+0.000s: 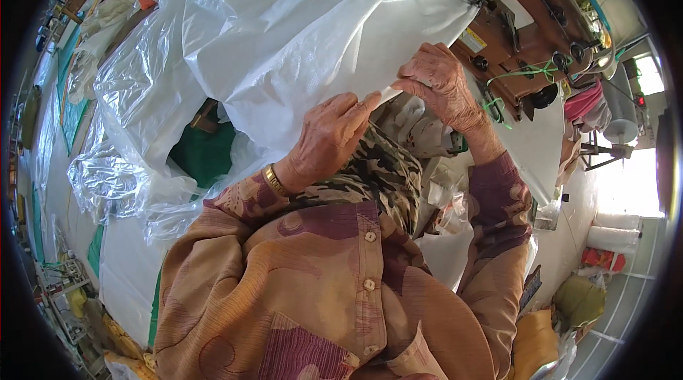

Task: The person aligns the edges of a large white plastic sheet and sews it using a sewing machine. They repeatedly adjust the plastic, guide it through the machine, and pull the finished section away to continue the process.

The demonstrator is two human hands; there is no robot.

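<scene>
A large white plastic sheet (306, 31) spreads across the work surface, and its near edge runs between my two hands. My left hand (329, 127) pinches that edge between thumb and fingers, with a gold watch band (272, 179) at the wrist. A short way to the right, my right hand (440, 85) pinches the same edge, slightly higher. Close by on the right stands a brown sewing machine (530, 17). The far right part of the sheet reaches to its needle area, where the contact is too small to make out.
Clear crinkled film (135, 109) lies on the left, beside a dark green cloth (206, 152). Green thread (509, 77) hangs from the machine. White rolls (613, 239) and stuffed bags (580, 302) stand at the right. Camouflage cloth (384, 173) covers my lap.
</scene>
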